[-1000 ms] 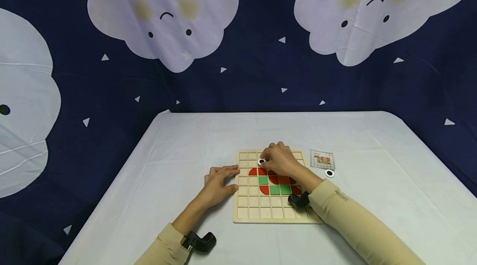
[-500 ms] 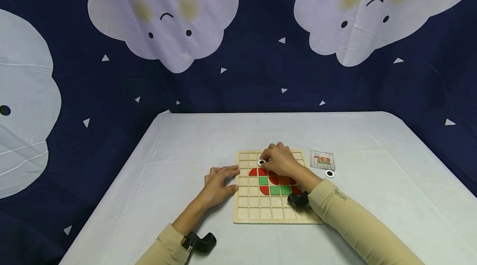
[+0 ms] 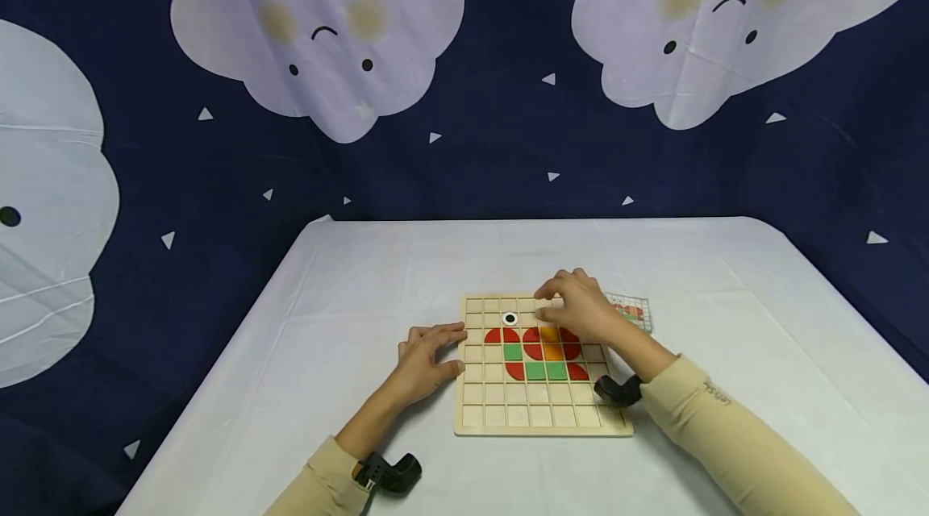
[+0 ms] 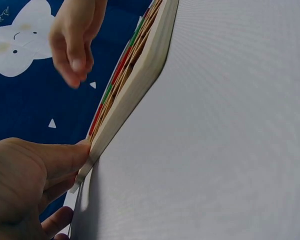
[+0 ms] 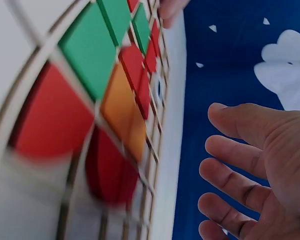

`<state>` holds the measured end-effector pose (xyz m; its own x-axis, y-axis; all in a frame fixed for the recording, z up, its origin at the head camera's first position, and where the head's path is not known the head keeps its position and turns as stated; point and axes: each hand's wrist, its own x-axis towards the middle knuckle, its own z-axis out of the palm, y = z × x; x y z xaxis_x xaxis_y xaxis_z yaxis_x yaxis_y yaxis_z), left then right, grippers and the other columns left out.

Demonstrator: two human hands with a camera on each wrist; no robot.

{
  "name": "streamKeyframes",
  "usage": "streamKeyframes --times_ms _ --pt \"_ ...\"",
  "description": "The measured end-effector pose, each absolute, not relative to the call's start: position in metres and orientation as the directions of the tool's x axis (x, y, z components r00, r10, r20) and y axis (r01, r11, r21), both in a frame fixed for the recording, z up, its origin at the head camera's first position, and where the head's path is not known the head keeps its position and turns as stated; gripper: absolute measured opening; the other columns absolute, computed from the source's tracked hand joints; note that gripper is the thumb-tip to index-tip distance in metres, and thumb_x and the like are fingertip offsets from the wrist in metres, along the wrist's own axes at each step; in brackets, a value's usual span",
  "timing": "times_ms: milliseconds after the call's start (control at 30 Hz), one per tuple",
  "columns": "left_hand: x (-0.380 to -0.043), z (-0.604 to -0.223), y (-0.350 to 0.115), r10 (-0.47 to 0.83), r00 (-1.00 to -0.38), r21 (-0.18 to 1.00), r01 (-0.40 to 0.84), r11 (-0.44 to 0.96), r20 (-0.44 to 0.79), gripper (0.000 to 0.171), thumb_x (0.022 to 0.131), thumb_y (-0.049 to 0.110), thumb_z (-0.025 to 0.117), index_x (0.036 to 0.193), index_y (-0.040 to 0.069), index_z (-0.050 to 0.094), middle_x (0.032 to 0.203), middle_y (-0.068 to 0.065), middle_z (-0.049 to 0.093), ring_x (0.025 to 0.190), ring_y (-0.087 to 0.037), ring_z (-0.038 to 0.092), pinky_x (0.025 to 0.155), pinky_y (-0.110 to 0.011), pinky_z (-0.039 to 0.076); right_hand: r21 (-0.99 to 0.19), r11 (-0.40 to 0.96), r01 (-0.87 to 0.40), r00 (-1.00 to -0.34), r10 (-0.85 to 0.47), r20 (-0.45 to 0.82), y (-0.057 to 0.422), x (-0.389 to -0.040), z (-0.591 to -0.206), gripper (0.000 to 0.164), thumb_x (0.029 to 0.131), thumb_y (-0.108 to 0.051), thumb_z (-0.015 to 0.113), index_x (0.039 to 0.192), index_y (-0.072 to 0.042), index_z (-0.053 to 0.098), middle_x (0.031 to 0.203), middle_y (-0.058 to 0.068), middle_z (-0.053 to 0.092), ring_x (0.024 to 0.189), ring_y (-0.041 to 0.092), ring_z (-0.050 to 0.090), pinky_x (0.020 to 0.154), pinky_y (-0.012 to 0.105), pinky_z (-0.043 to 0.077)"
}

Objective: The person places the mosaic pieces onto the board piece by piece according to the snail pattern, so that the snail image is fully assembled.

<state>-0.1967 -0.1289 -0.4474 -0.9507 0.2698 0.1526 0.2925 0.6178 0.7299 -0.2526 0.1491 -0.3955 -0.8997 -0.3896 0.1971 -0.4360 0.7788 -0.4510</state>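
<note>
A wooden grid board (image 3: 497,417) lies on the table, bearing several red, green and orange tiles. Among them are a green tile (image 3: 513,352) and an orange tile (image 3: 551,342). One white disc with a black dot, like an eye (image 3: 510,318), sits in a cell above the red half-round shape. My left hand (image 3: 423,363) rests at the board's left edge, its thumb (image 4: 65,157) and fingertips touching the edge. Above the board's upper right part hovers my right hand (image 3: 583,311), fingers spread and holding nothing, as the right wrist view confirms.
A small pattern card (image 3: 635,310) lies right of the board, partly behind the right hand. White cloth covers the table (image 3: 377,274); a dark blue cloud-print curtain (image 3: 501,169) hangs behind it. Both wrists wear black devices (image 3: 392,474).
My right hand has let go of the eye disc, which stays in its cell, and has moved right. Its forearm now hides the second eye disc. The left hand stays put.
</note>
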Motion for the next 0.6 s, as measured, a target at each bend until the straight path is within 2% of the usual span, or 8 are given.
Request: streamKeyframes --times_ms 167,333,367,533,600 --pt "-0.196 -0.447 -0.129 0.267 -0.951 0.723 0.294 0.625 0.155 0.045 0.080 0.015 0.072 0.123 0.012 0.063 0.139 0.004 0.053 0.108 -0.018 0.039 0.086 -0.040 0.020 -0.469 0.800 -0.375 -0.927 -0.318 0.199 0.184 -0.242 -0.391 0.030 0.081 -0.024 0.071 0.106 -0.009 0.071 0.100 0.007 0.064 0.096 0.026 0.047 0.088 0.049 0.032" --pt "-0.195 -0.447 -0.130 0.271 -0.948 0.722 0.303 0.622 0.165 0.045 0.080 0.015 0.072 0.123 0.012 0.063 0.139 0.003 0.053 0.107 -0.018 0.039 0.084 -0.039 0.020 -0.457 0.830 -0.320 -0.947 -0.259 0.191 0.215 -0.229 -0.392 0.028 0.081 -0.024 0.070 0.105 -0.009 0.070 0.100 0.008 0.065 0.092 0.026 0.048 0.082 0.043 0.032" --pt "-0.195 -0.447 -0.130 0.272 -0.948 0.723 0.304 0.621 0.165 0.045 0.080 0.015 0.072 0.123 0.011 0.063 0.139 0.003 0.053 0.107 -0.018 0.039 0.084 -0.039 0.020 -0.460 0.831 -0.312 -0.949 -0.252 0.188 0.220 -0.227 -0.393 0.028 0.081 -0.023 0.070 0.105 -0.009 0.070 0.101 0.009 0.065 0.093 0.027 0.048 0.086 0.044 0.032" --pt "-0.195 -0.446 -0.130 0.272 -0.949 0.726 0.300 0.619 0.160 0.046 0.080 0.015 0.072 0.124 0.012 0.062 0.139 0.003 0.053 0.107 -0.017 0.039 0.085 -0.039 0.020 -0.465 0.837 -0.289 -0.956 -0.227 0.186 0.238 -0.218 -0.397 0.027 0.082 -0.022 0.069 0.105 -0.008 0.070 0.101 0.010 0.065 0.092 0.027 0.049 0.084 0.044 0.032" --pt "-0.195 -0.446 -0.129 0.272 -0.950 0.729 0.294 0.618 0.153 0.046 0.080 0.015 0.072 0.125 0.012 0.062 0.140 0.004 0.053 0.107 -0.016 0.038 0.085 -0.039 0.019 -0.461 0.842 -0.280 -0.958 -0.217 0.187 0.244 -0.216 -0.400 0.028 0.081 -0.023 0.070 0.105 -0.009 0.070 0.100 0.010 0.066 0.091 0.026 0.048 0.079 0.041 0.031"
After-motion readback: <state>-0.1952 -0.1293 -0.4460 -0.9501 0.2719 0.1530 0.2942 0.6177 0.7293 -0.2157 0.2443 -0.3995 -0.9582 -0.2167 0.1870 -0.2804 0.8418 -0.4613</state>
